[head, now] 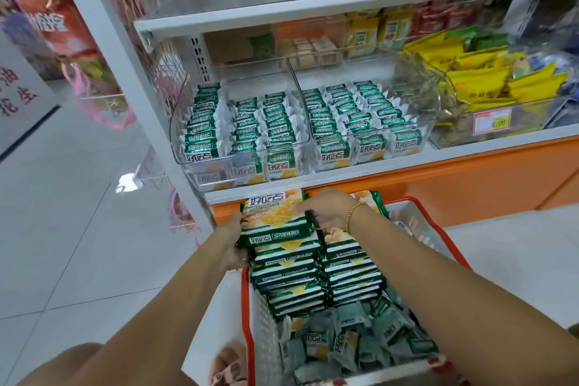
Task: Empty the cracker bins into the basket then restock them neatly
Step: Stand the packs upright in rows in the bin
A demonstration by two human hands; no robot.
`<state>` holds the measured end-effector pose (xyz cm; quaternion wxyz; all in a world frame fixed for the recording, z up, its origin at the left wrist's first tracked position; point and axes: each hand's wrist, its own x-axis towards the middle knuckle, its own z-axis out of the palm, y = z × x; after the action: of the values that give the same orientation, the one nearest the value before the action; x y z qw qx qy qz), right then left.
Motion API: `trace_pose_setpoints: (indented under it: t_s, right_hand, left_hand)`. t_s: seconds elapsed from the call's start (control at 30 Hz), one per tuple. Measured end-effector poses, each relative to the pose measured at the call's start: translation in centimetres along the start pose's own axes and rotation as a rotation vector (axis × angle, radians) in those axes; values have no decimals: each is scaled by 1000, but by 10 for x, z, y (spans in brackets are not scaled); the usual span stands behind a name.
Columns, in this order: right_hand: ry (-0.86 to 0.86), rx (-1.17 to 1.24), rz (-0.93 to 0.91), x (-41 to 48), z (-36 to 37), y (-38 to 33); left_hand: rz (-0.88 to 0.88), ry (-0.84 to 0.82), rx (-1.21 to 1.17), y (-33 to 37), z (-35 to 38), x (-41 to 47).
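Packs (275, 224): "好吃点" was printed on the wrappers, centre frame.
Left hand (233, 240): was curled round the Packs' left end.
Right hand (329, 208): was curled over their top.
Tag (492, 122): "9.90" was shown, right.

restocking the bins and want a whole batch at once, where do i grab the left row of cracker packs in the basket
Take a batch from the shelf end of the left row of cracker packs, coming from above. The packs stand on edge, face to face, so hands clamping the batch's sides should keep it together, as the left hand and right hand do.
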<state>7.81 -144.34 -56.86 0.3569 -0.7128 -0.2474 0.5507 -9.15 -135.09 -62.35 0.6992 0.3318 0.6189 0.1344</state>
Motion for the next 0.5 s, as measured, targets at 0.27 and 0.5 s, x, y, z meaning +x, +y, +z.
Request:
trace_pose_setpoints:
  t_s: [0.27, 0.5]
  right_hand:
    - [-94, 227, 110, 16, 9, 6]
    - [-159, 183, 102, 20, -5, 8]
  left_hand:
    - [-164, -82, -26, 13, -15, -4]
    - [-161, -99, -108, 9, -22, 6]
